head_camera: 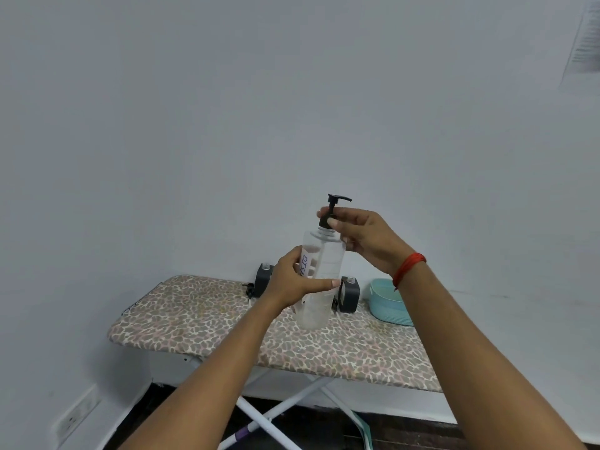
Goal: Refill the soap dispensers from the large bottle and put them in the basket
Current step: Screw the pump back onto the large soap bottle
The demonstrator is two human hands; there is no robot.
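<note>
Left hand grips the clear plastic pump bottle above the far edge of the leopard-print ironing board; right hand pinches its black pump collar; unscrewing should keep the bottle upright.

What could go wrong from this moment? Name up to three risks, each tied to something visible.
1. The large bottle is held above the ironing board, left hand round its body; if the right hand unscrews the pump collar it pinches, soap may spill on the fabric cover.
2. The left dispenser and right dispenser stand on that padded, folding board; a knock might tip them.
</note>
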